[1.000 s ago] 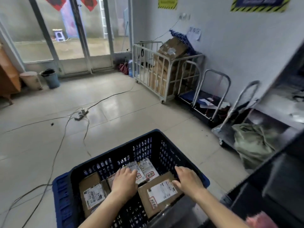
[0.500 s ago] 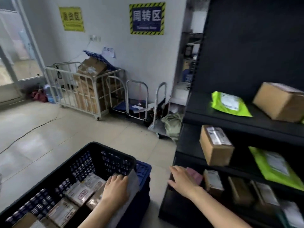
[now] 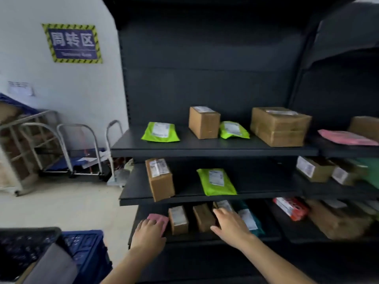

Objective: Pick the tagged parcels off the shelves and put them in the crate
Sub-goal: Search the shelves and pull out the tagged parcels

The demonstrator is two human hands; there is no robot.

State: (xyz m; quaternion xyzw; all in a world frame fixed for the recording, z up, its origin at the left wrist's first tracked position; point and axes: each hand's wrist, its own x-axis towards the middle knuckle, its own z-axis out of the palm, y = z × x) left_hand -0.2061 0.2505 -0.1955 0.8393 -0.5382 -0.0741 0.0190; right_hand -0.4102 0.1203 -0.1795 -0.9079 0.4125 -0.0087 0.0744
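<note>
A dark shelving unit [image 3: 205, 149] holds brown boxes and green mailer bags on three levels. On the lowest shelf lie a pink parcel [image 3: 159, 218], a small labelled box [image 3: 178, 219] and a plain brown box [image 3: 203, 217]. My left hand [image 3: 148, 232] rests on the pink parcel with its fingers over the near end. My right hand [image 3: 230, 224] reaches with spread fingers to the brown box and a labelled parcel [image 3: 224, 204] behind it. The black crate [image 3: 30, 238] shows at the bottom left, stacked on a blue crate [image 3: 90, 251].
Metal hand trolleys [image 3: 82, 148] and a cage cart [image 3: 18, 144] stand by the white wall at the left. A second shelf bay [image 3: 338, 175] at the right holds more boxes and a pink mailer [image 3: 344, 137]. Bare floor [image 3: 61, 206] lies between the crates and the trolleys.
My view has swung right from the crate to the shelves. My left hand left the crate and came onto the pink parcel; my right hand moved along the lowest shelf to the brown boxes.
</note>
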